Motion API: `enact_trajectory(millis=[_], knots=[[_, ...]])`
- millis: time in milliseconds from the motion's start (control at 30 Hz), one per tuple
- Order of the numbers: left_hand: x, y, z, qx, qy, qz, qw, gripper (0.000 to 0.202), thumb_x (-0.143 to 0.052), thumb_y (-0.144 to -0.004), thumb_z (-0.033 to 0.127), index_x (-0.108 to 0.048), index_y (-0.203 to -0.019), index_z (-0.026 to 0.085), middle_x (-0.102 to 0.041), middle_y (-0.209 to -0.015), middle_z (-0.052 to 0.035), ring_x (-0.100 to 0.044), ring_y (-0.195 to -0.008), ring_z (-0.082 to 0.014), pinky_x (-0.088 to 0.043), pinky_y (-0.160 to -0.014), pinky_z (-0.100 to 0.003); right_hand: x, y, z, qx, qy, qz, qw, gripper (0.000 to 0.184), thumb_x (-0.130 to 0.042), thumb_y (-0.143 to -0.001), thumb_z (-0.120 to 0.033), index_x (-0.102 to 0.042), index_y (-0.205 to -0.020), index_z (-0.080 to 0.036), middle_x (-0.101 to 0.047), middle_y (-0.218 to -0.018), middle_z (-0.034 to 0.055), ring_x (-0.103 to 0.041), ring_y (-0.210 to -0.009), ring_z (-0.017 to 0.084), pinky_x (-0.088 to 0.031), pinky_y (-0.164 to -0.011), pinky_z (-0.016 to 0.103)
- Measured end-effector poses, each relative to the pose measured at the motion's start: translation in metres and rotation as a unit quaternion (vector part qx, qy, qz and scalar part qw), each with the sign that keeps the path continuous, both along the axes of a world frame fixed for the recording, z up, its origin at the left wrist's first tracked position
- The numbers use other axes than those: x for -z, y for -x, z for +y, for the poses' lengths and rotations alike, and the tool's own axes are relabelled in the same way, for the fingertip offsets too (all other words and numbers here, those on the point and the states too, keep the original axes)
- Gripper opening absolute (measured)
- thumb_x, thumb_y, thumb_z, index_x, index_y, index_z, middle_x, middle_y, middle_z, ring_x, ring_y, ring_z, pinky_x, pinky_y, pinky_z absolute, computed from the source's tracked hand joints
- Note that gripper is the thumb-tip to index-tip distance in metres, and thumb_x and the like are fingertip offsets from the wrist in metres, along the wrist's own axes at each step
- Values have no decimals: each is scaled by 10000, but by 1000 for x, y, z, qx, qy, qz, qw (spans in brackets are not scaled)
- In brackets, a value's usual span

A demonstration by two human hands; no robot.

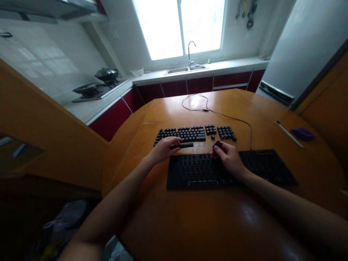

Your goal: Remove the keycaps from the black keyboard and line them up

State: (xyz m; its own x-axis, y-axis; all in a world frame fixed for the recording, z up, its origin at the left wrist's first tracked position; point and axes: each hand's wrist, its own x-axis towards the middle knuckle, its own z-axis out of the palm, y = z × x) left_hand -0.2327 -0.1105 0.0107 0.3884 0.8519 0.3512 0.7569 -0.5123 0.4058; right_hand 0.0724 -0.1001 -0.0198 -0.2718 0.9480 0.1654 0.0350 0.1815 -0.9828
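Observation:
A black keyboard base [201,170] with its keycaps removed lies on the round wooden table [190,217]. Beyond it, several black keycaps [190,133] are laid out in rows. My left hand [163,148] is closed on a long black spacebar keycap [182,145] just above the base's upper left corner. My right hand [230,159] hovers over the base's middle, pinching a small black keycap [217,144] and a thin keycap puller wire I can barely make out.
The keyboard's cable [206,108] loops across the far table. A thin stick [289,134] and a purple cloth [302,133] lie at the right. Behind are a counter with sink [186,69], a stove with pans [95,87] and a fridge [299,54].

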Motion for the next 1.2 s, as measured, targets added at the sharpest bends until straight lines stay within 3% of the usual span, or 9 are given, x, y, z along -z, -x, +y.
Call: enact_trajectory(millis=[167, 333, 500, 767, 1200], knots=[[12, 6, 11, -8, -15, 65, 998, 320, -718, -835, 210, -658, -1149, 219, -734, -952, -26, -635, -908, -211, -492, -871, -384, 1, -1, 0, -5, 0, 1, 1000, 324, -602, -895, -457, -639, -757, -166, -682, -714, 64, -625, -658, 193, -483, -646, 322], [21, 13, 17, -29, 5, 37, 999, 404, -744, -796, 200, -653, -1189, 232, -738, -938, -13, -596, -915, -217, -495, -863, -371, 2, -1, 1, -10, -4, 0, 1000, 334, -598, -902, -464, -642, -764, -164, -682, -714, 63, -626, -659, 192, -483, -648, 322], [20, 20, 17, -34, 4, 23, 999, 448, -767, -771, 250, -653, -1204, 235, -741, -980, -18, -571, -922, -219, -471, -891, -392, 0, -1, 0, -5, -2, 3, 1000, 316, -601, -900, -445, -641, -756, -167, -686, -723, 61, -626, -656, 187, -484, -648, 316], [17, 28, 16, -55, 16, -14, 998, 380, -736, -785, 253, -666, -1159, 238, -742, -910, -11, -575, -876, -210, -475, -801, -348, -1, 0, -1, -4, 0, 0, 1000, 342, -606, -895, -478, -645, -752, -170, -689, -719, 64, -629, -664, 195, -488, -642, 318], [19, 34, 19, -81, -4, -7, 997, 350, -750, -776, 252, -681, -1118, 226, -744, -910, -12, -579, -879, -208, -459, -817, -346, 3, -2, 1, -9, -5, -3, 1000, 332, -597, -907, -459, -656, -769, -162, -692, -732, 69, -628, -672, 197, -483, -658, 326]])
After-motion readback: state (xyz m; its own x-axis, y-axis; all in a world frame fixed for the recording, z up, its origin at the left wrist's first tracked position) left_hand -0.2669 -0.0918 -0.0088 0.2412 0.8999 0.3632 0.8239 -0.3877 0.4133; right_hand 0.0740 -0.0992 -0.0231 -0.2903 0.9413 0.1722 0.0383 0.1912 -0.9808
